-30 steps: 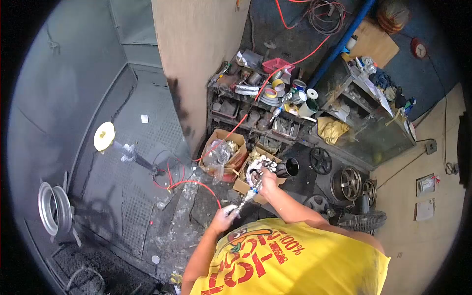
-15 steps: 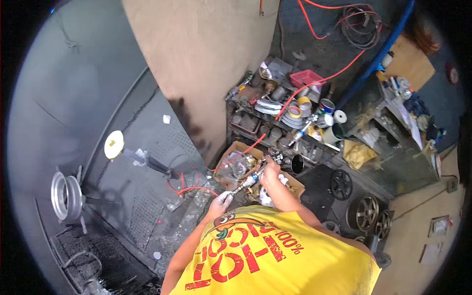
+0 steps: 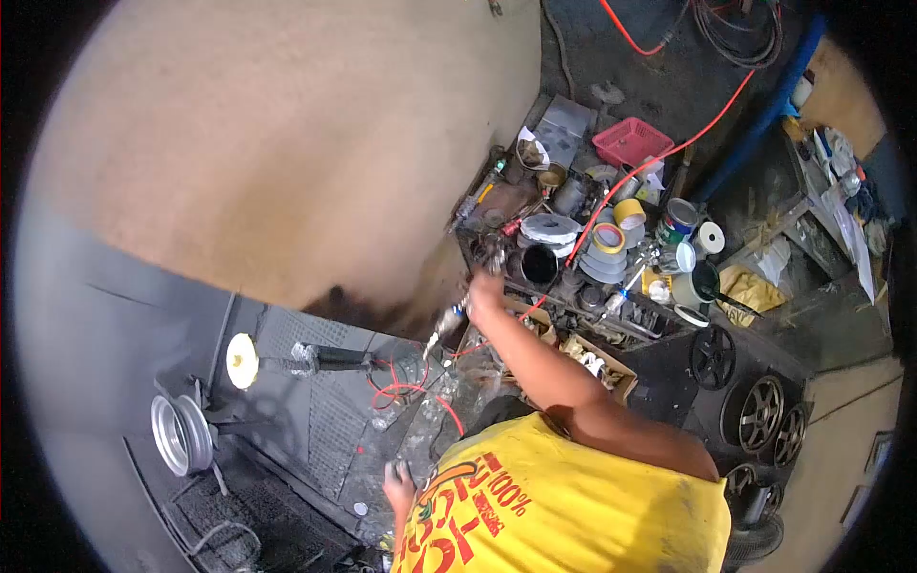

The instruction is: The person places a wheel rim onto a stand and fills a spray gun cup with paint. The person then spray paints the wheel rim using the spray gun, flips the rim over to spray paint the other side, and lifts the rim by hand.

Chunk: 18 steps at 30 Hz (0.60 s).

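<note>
My right hand (image 3: pixel 485 294) is closed around a spray gun (image 3: pixel 495 256), held out near the front left corner of the cluttered shelf. A dark, open cup (image 3: pixel 540 265) sits on the gun's right side. Below my fist, a fitting with a blue band (image 3: pixel 452 318) and a whitish lower end slants down to the left. Low beside my body, my left hand (image 3: pixel 398 482) is empty, its fingers apart. A red hose (image 3: pixel 444 401) lies between it and the gun; whether the hose joins the fitting cannot be made out.
The shelf carries a pink basket (image 3: pixel 632 141), tape rolls (image 3: pixel 607 237), cans (image 3: pixel 680 214) and another spray gun (image 3: pixel 626 286). A box of scraps (image 3: pixel 602 363) stands below. Wheels (image 3: pixel 761 413) are at right. A silver rim (image 3: pixel 181 435) and a stand with a yellow disc (image 3: pixel 243 361) are at left.
My left hand has let go of the gun's lower fitting and dropped toward my body. My right hand has carried the spray gun forward and left. The view has shifted.
</note>
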Motion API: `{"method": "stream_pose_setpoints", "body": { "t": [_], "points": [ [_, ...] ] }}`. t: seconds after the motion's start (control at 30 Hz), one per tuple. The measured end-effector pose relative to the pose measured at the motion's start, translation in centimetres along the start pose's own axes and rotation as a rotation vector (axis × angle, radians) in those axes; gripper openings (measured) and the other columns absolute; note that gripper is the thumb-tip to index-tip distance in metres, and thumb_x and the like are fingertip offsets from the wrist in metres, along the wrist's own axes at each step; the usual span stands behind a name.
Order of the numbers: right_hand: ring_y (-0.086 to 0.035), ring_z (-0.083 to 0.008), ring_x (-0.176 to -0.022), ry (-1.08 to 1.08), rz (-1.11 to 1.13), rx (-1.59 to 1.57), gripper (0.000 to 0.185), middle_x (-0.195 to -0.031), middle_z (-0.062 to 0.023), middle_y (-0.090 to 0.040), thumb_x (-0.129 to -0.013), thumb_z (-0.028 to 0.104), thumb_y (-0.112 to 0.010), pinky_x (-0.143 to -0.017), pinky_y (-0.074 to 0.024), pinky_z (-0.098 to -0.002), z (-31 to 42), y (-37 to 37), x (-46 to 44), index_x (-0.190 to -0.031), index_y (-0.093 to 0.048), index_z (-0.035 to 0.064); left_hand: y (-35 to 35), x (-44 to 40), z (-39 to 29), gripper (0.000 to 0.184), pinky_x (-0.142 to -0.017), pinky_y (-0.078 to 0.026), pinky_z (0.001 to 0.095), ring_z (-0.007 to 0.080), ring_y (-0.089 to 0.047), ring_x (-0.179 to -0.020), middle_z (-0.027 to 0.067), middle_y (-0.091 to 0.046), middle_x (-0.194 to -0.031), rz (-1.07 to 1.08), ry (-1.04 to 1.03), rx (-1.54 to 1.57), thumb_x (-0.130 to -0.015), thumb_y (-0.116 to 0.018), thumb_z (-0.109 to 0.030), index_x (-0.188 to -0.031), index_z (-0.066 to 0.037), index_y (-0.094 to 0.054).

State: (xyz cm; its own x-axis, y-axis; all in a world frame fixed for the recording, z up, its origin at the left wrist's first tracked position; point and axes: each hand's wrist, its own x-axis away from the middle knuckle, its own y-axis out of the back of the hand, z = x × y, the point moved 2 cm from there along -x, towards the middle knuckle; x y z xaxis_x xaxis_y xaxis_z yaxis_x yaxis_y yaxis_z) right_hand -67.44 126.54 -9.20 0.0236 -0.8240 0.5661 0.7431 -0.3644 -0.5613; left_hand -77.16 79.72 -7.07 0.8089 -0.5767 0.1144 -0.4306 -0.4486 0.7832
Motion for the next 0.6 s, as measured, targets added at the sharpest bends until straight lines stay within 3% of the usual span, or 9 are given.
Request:
{"method": "stream_pose_setpoints", "body": {
  "t": [0.07,0.13,0.2,0.27,0.3,0.4,0.5,0.57,0.6],
  "points": [
    [-0.062,-0.0203,-0.067,0.266,-0.058,-0.031,0.015,-0.084,-0.0053,-0.062,-0.089,0.006,-0.060,-0.055,-0.0510,-0.0357,0.1,-2.5,-7.3,-0.105,-0.058,0.0071,0.0,2.3,6.8,0.025,-0.062,-0.046,0.0420,0.0290,-0.051,-0.062,0.0216,-0.056,-0.073,0.062,0.178,-0.075,-0.097,-0.061,-0.025,-0.093,-0.001,-0.056],
    [-0.065,-0.0260,-0.080,0.360,-0.158,0.049,0.028,-0.094,-0.0093,-0.066,-0.087,0.009,-0.061,-0.068,-0.0535,-0.0400,1.8,-4.9,-11.1,-0.114,-0.057,0.0031,-0.4,4.0,13.0,0.026,-0.068,-0.048,0.0405,0.0283,-0.055,-0.068,0.0210,-0.062,-0.081,0.158,0.402,-0.168,-0.097,-0.061,-0.027,-0.099,-0.001,-0.060],
    [-0.067,-0.0291,-0.088,0.302,-0.240,0.123,0.036,-0.101,-0.0120,-0.068,-0.086,0.010,-0.061,-0.076,-0.0542,-0.0424,4.8,-7.3,-12.9,-0.121,-0.056,0.0010,-1.2,4.9,14.4,0.027,-0.070,-0.048,0.0402,0.0281,-0.055,-0.071,0.0206,-0.062,-0.083,0.251,0.520,-0.180,-0.097,-0.060,-0.027,-0.100,-0.001,-0.060],
    [-0.065,-0.0362,-0.107,0.197,-0.406,0.555,0.052,-0.114,-0.0215,-0.067,-0.084,0.015,-0.060,-0.092,-0.0512,-0.0432,4.5,-7.3,-18.5,-0.131,-0.049,-0.0055,-1.7,5.7,14.1,0.028,-0.072,-0.048,0.0399,0.0279,-0.056,-0.073,0.0202,-0.063,-0.086,0.320,0.557,-0.143,-0.097,-0.060,-0.028,-0.102,-0.001,-0.060],
    [-0.065,-0.0362,-0.107,0.194,-0.412,0.553,0.052,-0.114,-0.0215,-0.067,-0.084,0.015,-0.060,-0.092,-0.0512,-0.0432,5.3,-7.4,-18.8,-0.131,-0.049,-0.0055,-1.8,5.9,13.7,0.028,-0.073,-0.048,0.0398,0.0279,-0.056,-0.074,0.0200,-0.063,-0.087,0.353,0.569,-0.114,-0.097,-0.060,-0.028,-0.103,-0.001,-0.060],
    [-0.063,-0.0427,-0.111,0.209,-0.280,1.019,0.056,-0.115,-0.0310,-0.065,-0.089,0.028,-0.057,-0.095,-0.0509,-0.0446,8.7,-8.2,-17.7,-0.123,-0.048,-0.0146,-1.8,6.0,12.7,0.030,-0.076,-0.047,0.0393,0.0276,-0.057,-0.078,0.0194,-0.063,-0.091,0.420,0.584,-0.040,-0.098,-0.060,-0.030,-0.106,-0.001,-0.060],
    [-0.064,-0.0436,-0.108,0.267,-0.398,0.954,0.054,-0.112,-0.0305,-0.066,-0.092,0.029,-0.056,-0.092,-0.0513,-0.0463,6.7,-6.7,-21.9,-0.125,-0.047,-0.0121,-1.7,5.8,11.9,0.032,-0.079,-0.047,0.0388,0.0274,-0.058,-0.082,0.0188,-0.064,-0.094,0.453,0.590,0.017,-0.098,-0.059,-0.031,-0.109,-0.001,-0.060],
    [-0.066,-0.0426,-0.105,0.457,-0.350,0.996,0.051,-0.109,-0.0292,-0.068,-0.092,0.029,-0.059,-0.090,-0.0513,-0.0460,5.6,-5.8,-22.4,-0.124,-0.050,-0.0102,-1.5,5.6,11.5,0.033,-0.081,-0.047,0.0385,0.0272,-0.058,-0.084,0.0184,-0.064,-0.097,0.471,0.591,0.042,-0.098,-0.059,-0.031,-0.111,-0.001,-0.060],
    [-0.066,-0.0403,-0.106,0.363,-0.239,0.865,0.050,-0.111,-0.0286,-0.068,-0.091,0.028,-0.061,-0.091,-0.0508,-0.0444,4.6,-4.9,-22.8,-0.123,-0.052,-0.0095,-1.4,5.5,11.4,0.034,-0.082,-0.047,0.0384,0.0271,-0.058,-0.086,0.0182,-0.065,-0.098,0.475,0.596,0.050,-0.098,-0.059,-0.032,-0.112,-0.001,-0.060]
  ]
}}
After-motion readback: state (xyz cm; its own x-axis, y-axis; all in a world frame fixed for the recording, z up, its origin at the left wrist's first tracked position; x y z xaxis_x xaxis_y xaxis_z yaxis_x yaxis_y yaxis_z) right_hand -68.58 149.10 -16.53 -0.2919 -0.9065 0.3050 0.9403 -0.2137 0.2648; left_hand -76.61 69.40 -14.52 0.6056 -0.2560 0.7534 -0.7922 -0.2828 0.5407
